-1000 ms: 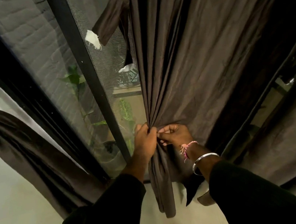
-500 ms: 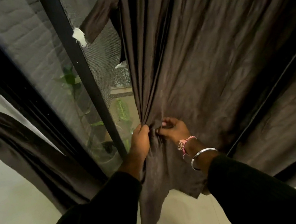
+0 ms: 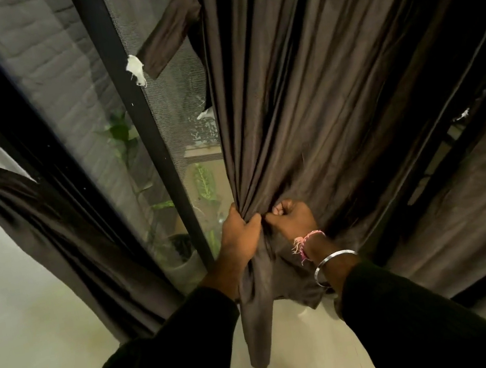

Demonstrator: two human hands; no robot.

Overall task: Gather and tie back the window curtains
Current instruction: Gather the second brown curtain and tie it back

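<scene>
Both hands grip curtain [image 3: 304, 116]: left hand [image 3: 241, 235] and right hand [image 3: 293, 218] fists now bunch folds tighter than half second ago.

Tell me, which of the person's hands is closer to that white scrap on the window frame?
Left. The left hand grips the curtain below the white scrap, on the frame's side. The right hand grips the same gather further right, away from it.

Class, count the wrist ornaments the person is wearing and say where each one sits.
2. A pink thread band lies around the right wrist just below the right hand; a silver bangle sits further down, by the sleeve. The left wrist shows none, though its sleeve may hide some.
</scene>
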